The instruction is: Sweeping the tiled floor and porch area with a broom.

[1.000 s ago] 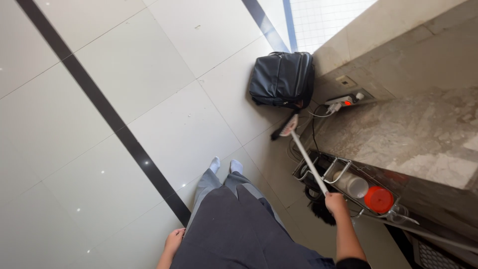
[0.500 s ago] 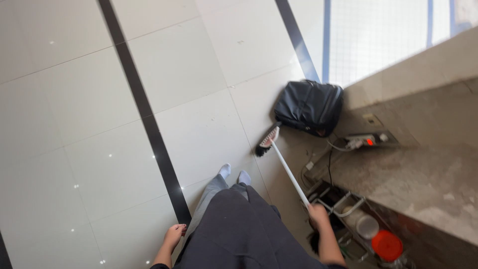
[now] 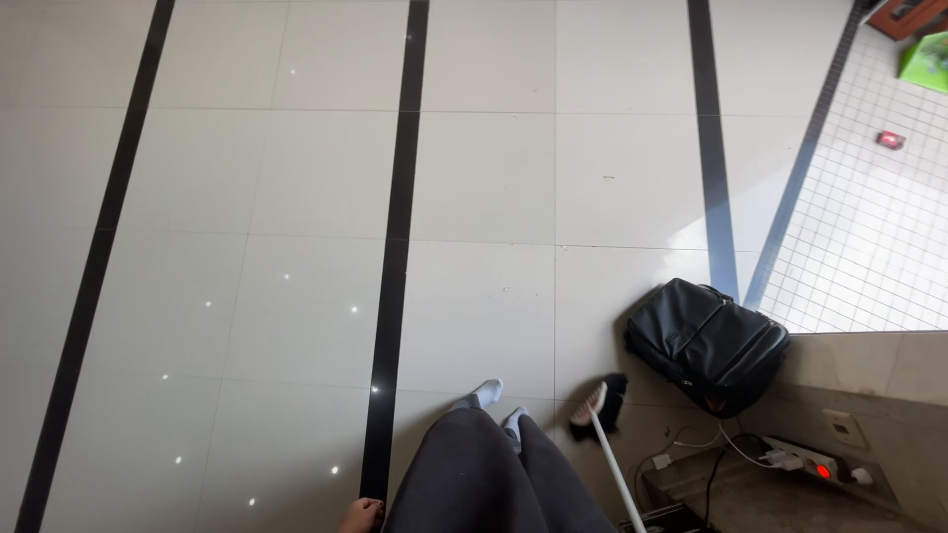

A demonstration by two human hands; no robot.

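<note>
— Grey cloth fills the bottom edge: the person's dark grey trousers (image 3: 494, 479), with two pale grey socks (image 3: 499, 405) poking out just past the hem onto the glossy white floor tiles (image 3: 474, 178).

— And the hands?

— Only the left hand (image 3: 361, 515) shows — a sliver of it at the bottom border, just left of the trousers, over the black floor stripe (image 3: 395, 257). Its fingers look loosely curled and hold nothing that I can see; most of the hand is cut off. The right hand is out of view, so I cannot tell how its fingers stand.

— Where is the broom?

— Just right of the trousers. The white, thin broom handle (image 3: 617, 474) rises slanting from the bottom edge, and its black-bristled broom head (image 3: 597, 403) rests on the floor, beside the socks. Whatever holds the handle lies below the picture's edge.

— What lies beyond the broom head?

— Right of it, near but apart, a black soft backpack (image 3: 706, 341) lies flat on the tiles, against a beige stone ledge (image 3: 869, 375). Below the backpack, right of the handle, a white power strip with a red lit switch (image 3: 815, 464) sits with white cables trailing from it.

— Farther still?

— Past the backpack, a sunlit area of small white square tiles (image 3: 869, 227), with a small red object (image 3: 891, 139) on it and a green thing (image 3: 926, 59) at the top corner.
</note>
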